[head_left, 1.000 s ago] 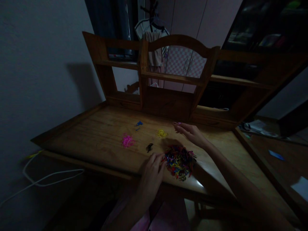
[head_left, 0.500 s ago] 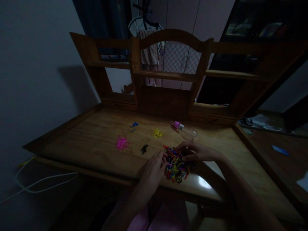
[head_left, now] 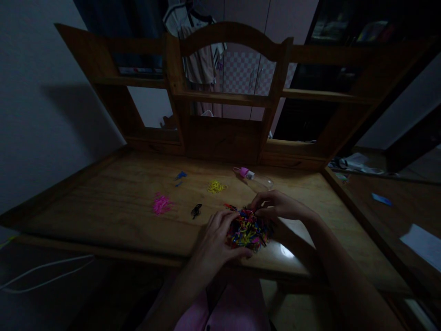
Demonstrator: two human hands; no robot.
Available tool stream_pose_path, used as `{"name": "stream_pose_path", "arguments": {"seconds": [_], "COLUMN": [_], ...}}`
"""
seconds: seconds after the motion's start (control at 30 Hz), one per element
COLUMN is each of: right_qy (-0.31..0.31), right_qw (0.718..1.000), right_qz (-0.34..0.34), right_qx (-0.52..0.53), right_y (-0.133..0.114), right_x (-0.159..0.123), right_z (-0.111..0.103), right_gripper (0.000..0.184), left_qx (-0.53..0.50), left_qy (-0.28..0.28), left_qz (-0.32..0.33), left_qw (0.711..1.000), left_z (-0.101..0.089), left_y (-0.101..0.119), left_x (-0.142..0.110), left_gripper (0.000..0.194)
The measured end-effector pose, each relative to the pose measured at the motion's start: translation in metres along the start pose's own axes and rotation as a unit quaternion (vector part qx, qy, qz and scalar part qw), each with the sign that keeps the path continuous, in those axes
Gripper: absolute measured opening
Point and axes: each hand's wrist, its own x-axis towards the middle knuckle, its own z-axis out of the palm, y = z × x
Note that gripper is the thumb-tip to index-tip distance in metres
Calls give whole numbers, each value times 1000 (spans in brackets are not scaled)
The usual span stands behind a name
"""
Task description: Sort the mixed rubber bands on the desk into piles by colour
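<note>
From my remote post, I see the left hand, fingers spread, beside the multicoloured elastic-band pile on the desk, probably containing it. The right hand reaches in; whether its fingers pinch anything, I cannot tell.

Two hands, one left hand and one right hand, appear at one wooden desk with five clusters of small colored strands: one multicolored heap and four single-color piles, one pink pile, one blue pile, one yellow pile and one black pile. Also in view are one pink-capped bottle, one white cord and one white sheet. Individual strands are too tangled to count.
</note>
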Motion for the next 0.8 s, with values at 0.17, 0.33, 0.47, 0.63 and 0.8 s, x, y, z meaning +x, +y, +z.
{"name": "stream_pose_path", "arguments": {"seconds": [0.17,0.33,0.47,0.63,0.8], "right_qy": [36,78,89,109,131], "right_qw": [999,997,996,994,990], "right_qz": [-11,-12,-14,-7,-13], "right_qx": [-5,-3,-4,-25,-44], "right_y": [4,8,10,11,13], "right_x": [2,5,5,6,6], "right_z": [-1,-3,-4,-6,-6], "right_gripper": [26,25,26,25,24], "left_qx": [31,2,-14,-27,1], "left_qy": [-4,8,14,19,50], "left_qz": [20,5,-9,-21,-22], "left_qw": [999,1000,1000,999,999], "left_z": [12,8,4,0,-6], "left_y": [-4,-5,-5,-3,2], "left_x": [2,3,1,2,20], "left_gripper": [67,53,50,47,20]}}
